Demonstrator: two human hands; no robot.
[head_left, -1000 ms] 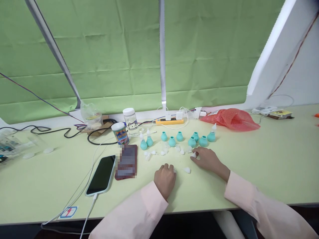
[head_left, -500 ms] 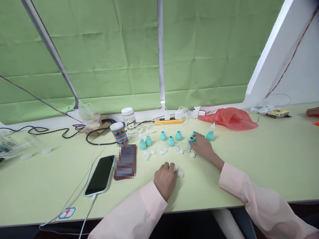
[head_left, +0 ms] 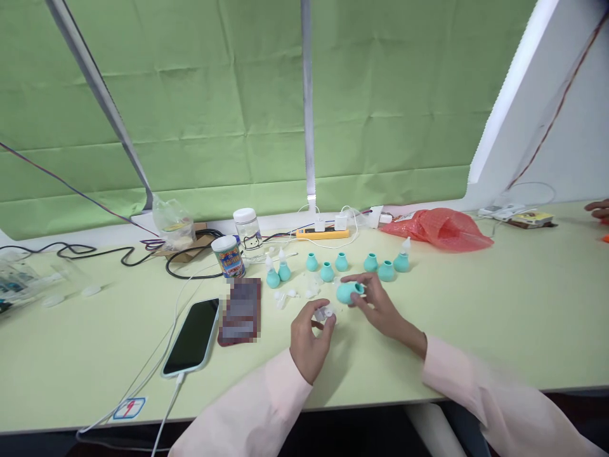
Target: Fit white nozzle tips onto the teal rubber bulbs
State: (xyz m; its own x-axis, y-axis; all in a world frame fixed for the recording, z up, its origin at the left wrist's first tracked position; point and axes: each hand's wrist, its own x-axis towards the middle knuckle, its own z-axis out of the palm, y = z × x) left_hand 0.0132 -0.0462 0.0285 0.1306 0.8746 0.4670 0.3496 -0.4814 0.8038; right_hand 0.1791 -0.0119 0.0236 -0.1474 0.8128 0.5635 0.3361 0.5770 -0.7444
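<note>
My right hand pinches a teal rubber bulb, held on its side just above the pale green table. My left hand is raised beside it, fingers closed on a small clear plastic tip. Behind both hands stands a row of several teal bulbs; two at the left and one at the right carry white tips. Loose clear tips lie scattered in front of the row.
A phone on a white cable and a dark red booklet lie left of my hands. A printed can, a clear jar, a yellow power strip and a red bag stand behind. Another person's hand shows far right.
My right hand took a teal bulb from the row and brought it back toward me. My left hand lifted off the table with a clear tip.
</note>
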